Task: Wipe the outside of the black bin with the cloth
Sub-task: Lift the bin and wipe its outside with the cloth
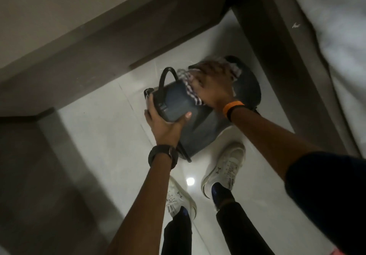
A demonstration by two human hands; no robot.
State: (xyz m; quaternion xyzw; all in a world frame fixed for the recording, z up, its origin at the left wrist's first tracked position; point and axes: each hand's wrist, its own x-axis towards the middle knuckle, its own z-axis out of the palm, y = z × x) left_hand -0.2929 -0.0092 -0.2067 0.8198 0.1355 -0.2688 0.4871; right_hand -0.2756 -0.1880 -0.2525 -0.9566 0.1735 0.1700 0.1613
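**Bin tipped and braced for a wipe**

Two forearms reach down from the camera, with white shoes (227,167) and a pale tiled floor (103,132) below them. At the end of the left arm, the left hand (166,124) has its grip closed on the black bin (178,104), thumb on the near face and fingers curled round the far edge. The bin sits low, between the feet and a dark wall base; it looks tilted toward the person, though whether its bottom edge touches the floor cannot be told. That hold seems meant to keep the bin steady and turn a side upward so the other hand can press on it.

The right hand (212,84), an orange band at its wrist, lies flat on the cloth (188,84), pressing it against the upper part of the bin; its grip is spread over the cloth, not clenched. The hand and cloth are blurred, which suggests a wiping stroke in progress.

The bin is dark and boxy with rounded corners, dull grey-black in dim light, with a curved black handle (166,74) standing up at its far end. The cloth is light with a faint checked pattern. Any dirt on the surface is too dim to judge.
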